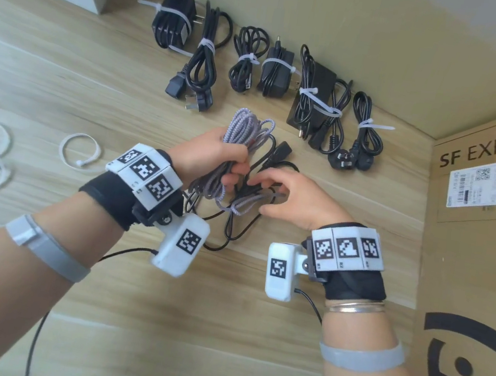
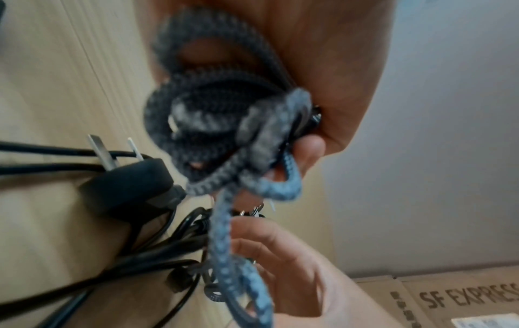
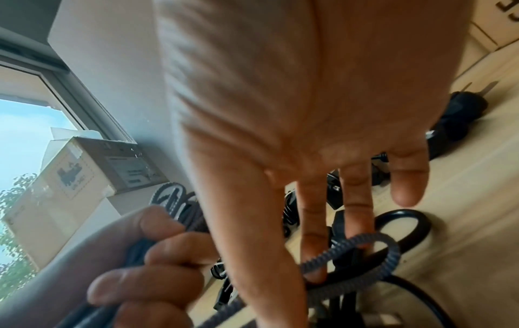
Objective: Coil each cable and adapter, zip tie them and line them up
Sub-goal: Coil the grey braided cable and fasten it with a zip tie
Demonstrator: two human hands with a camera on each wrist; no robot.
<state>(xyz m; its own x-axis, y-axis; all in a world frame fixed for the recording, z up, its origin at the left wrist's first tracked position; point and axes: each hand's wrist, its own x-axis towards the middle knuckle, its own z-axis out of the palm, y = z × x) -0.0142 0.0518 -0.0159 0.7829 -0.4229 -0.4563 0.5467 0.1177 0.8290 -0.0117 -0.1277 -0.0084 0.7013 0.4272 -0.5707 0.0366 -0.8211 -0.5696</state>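
A grey-purple braided cable (image 1: 249,130) hangs as a loose coil from my left hand (image 1: 230,166), which grips it mid-length together with a thin black cable (image 1: 281,152). My right hand (image 1: 264,185) is just right of it, fingers fairly straight and poked into a lower loop of the braided cable (image 3: 351,246). In the left wrist view the braided coil (image 2: 207,106) is bunched in the left palm. The right hand's fingers (image 2: 269,250) lie behind a trailing strand. The black cable's plug (image 2: 129,182) lies on the table.
Several black cables and adapters, each bound with a white zip tie, lie in a row (image 1: 273,72) along the wall. Loose white zip ties (image 1: 80,150) lie at the left of the wooden table (image 1: 64,70). A cardboard box (image 1: 481,255) stands at the right.
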